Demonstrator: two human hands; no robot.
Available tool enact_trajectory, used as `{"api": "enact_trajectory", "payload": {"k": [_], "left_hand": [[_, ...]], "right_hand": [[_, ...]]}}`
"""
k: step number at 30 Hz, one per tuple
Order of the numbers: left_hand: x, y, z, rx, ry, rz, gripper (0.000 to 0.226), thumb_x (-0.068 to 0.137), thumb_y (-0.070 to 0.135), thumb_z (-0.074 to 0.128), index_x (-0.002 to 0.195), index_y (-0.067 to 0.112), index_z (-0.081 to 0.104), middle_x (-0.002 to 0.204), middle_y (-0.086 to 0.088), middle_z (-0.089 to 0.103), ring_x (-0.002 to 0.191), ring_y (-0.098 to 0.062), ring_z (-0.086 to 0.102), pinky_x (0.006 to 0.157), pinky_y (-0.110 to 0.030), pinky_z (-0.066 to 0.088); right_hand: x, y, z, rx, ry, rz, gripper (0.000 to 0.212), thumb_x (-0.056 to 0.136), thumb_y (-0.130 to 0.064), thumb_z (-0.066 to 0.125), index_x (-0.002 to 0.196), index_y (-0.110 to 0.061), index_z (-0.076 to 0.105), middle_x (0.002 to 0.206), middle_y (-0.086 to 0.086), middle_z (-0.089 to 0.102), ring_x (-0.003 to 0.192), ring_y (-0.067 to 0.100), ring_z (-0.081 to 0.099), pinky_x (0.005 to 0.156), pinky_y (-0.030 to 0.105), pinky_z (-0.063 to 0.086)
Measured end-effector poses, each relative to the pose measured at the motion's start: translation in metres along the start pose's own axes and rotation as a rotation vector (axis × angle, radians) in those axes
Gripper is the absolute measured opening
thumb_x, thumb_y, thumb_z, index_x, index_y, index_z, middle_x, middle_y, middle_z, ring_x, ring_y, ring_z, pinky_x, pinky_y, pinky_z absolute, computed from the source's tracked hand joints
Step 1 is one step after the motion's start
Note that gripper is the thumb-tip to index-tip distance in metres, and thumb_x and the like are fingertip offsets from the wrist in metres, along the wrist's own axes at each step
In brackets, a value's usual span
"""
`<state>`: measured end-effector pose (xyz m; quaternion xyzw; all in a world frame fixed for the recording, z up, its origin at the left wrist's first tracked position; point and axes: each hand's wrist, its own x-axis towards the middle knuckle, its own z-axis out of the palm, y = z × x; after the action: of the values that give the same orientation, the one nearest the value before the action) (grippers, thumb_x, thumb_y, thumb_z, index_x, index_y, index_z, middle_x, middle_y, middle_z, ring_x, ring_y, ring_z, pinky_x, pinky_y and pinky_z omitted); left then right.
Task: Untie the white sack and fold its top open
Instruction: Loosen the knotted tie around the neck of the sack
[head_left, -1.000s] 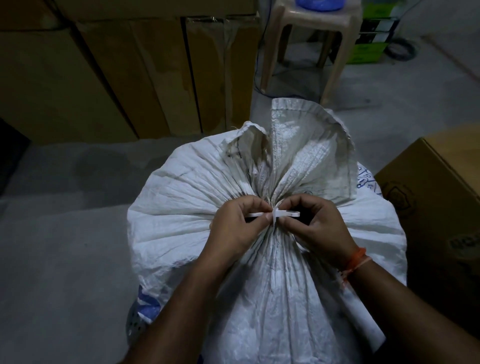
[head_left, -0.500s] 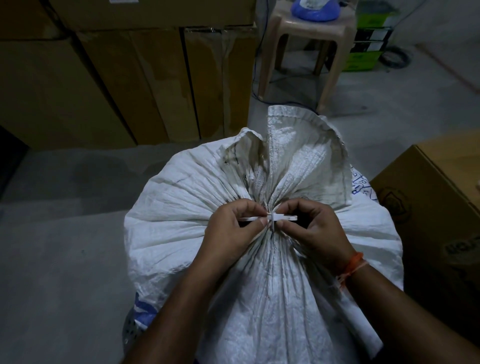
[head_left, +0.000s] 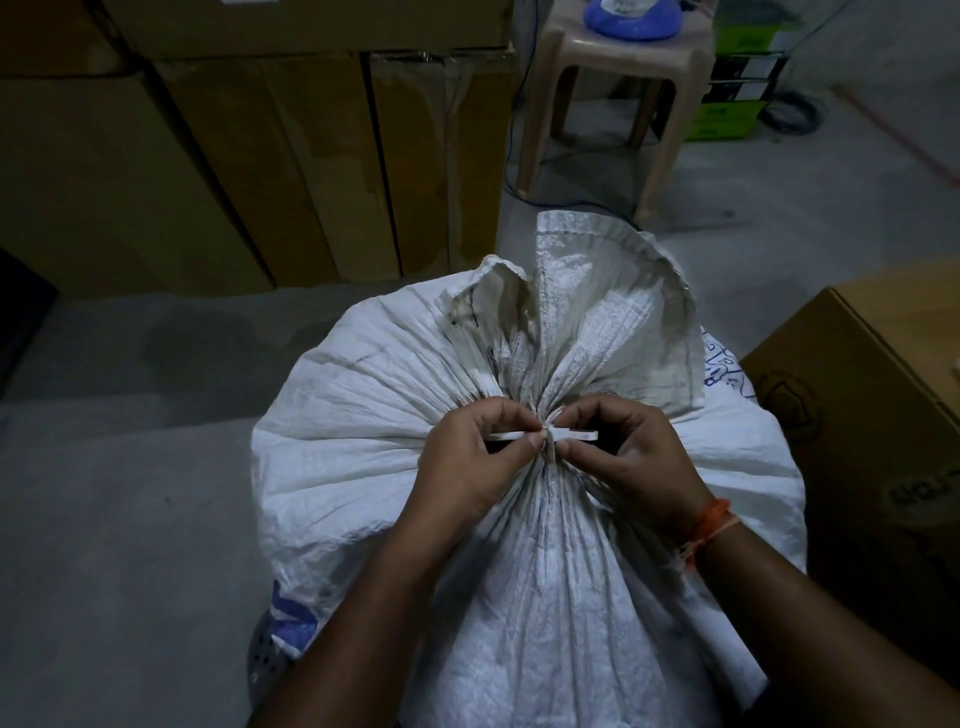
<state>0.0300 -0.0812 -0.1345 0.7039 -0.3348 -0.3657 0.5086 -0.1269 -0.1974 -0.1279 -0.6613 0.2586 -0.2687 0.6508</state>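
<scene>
White woven sack (head_left: 374, 457) stands on the concrete floor (head_left: 130, 519), neck still cinched by a white tie strip (head_left: 545, 435). Left hand (head_left: 467, 462) and right hand (head_left: 634, 457) each pinch one end of that strip right at the knot.

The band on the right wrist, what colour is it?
Orange wristband, clearest in the head view.

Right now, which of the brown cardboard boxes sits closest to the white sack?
The lone brown cardboard box on the right, almost touching the white woven sack. The stacked cardboard boxes stand farther back on the left.
</scene>
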Motion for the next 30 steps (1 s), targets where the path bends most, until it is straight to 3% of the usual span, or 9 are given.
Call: {"api": "enact_trajectory", "payload": {"k": [2, 6, 9, 13, 15, 20, 30], "left_hand": [[0.0, -0.002, -0.002, 0.04, -0.006, -0.01, 0.013, 0.085, 0.035, 0.083, 0.093, 0.026, 0.079, 0.088, -0.002, 0.083, 0.085, -0.028, 0.08, 0.084, -0.058, 0.063], [0.001, -0.005, -0.007, 0.135, -0.029, -0.031, 0.016, 0.083, 0.042, 0.084, 0.094, 0.032, 0.079, 0.088, 0.008, 0.083, 0.088, -0.016, 0.08, 0.089, -0.056, 0.063], [0.001, -0.007, -0.011, 0.204, -0.039, -0.031, 0.017, 0.08, 0.047, 0.083, 0.093, 0.037, 0.078, 0.088, 0.014, 0.082, 0.089, -0.011, 0.079, 0.094, -0.059, 0.059], [0.001, -0.007, -0.013, 0.215, -0.065, -0.033, 0.02, 0.078, 0.049, 0.08, 0.093, 0.035, 0.079, 0.091, 0.013, 0.082, 0.091, -0.009, 0.079, 0.095, -0.062, 0.058], [0.002, -0.006, -0.013, 0.214, -0.075, -0.031, 0.018, 0.079, 0.045, 0.079, 0.093, 0.033, 0.079, 0.091, 0.012, 0.082, 0.091, -0.01, 0.08, 0.095, -0.06, 0.058], [0.002, -0.004, -0.013, 0.211, -0.069, -0.022, 0.008, 0.083, 0.034, 0.081, 0.089, 0.03, 0.079, 0.087, 0.009, 0.082, 0.087, -0.01, 0.079, 0.089, -0.051, 0.063], [0.002, -0.002, -0.01, 0.209, -0.066, -0.027, 0.008, 0.085, 0.033, 0.085, 0.088, 0.028, 0.08, 0.084, 0.006, 0.082, 0.085, -0.016, 0.079, 0.087, -0.053, 0.063]], "right_hand": [[0.001, 0.006, -0.003, -0.031, 0.0, 0.007, 0.015, 0.077, -0.003, 0.084, 0.089, -0.004, 0.075, 0.091, 0.012, 0.076, 0.088, 0.017, 0.073, 0.081, 0.03, 0.06], [0.0, 0.014, -0.004, -0.077, -0.026, 0.013, 0.016, 0.078, 0.009, 0.082, 0.089, 0.002, 0.073, 0.09, 0.014, 0.076, 0.086, 0.023, 0.073, 0.08, 0.036, 0.059], [-0.001, 0.015, -0.002, -0.074, -0.031, 0.01, 0.015, 0.077, 0.007, 0.084, 0.086, 0.001, 0.073, 0.087, 0.011, 0.076, 0.081, 0.022, 0.073, 0.075, 0.035, 0.057], [-0.003, 0.018, 0.002, -0.119, 0.0, -0.022, 0.016, 0.076, -0.012, 0.086, 0.086, -0.005, 0.075, 0.086, 0.014, 0.075, 0.082, 0.038, 0.073, 0.075, 0.051, 0.058], [-0.003, 0.018, 0.002, -0.132, 0.014, -0.026, 0.014, 0.075, -0.013, 0.084, 0.085, -0.007, 0.075, 0.086, 0.013, 0.075, 0.082, 0.04, 0.072, 0.075, 0.055, 0.058], [-0.001, 0.02, 0.001, -0.144, 0.016, -0.007, 0.011, 0.075, -0.006, 0.081, 0.085, -0.007, 0.075, 0.085, 0.011, 0.075, 0.081, 0.036, 0.073, 0.076, 0.054, 0.058], [-0.002, 0.019, 0.001, -0.159, 0.021, 0.0, 0.014, 0.075, -0.002, 0.082, 0.085, -0.011, 0.076, 0.085, 0.009, 0.076, 0.082, 0.035, 0.074, 0.077, 0.054, 0.059]]}}
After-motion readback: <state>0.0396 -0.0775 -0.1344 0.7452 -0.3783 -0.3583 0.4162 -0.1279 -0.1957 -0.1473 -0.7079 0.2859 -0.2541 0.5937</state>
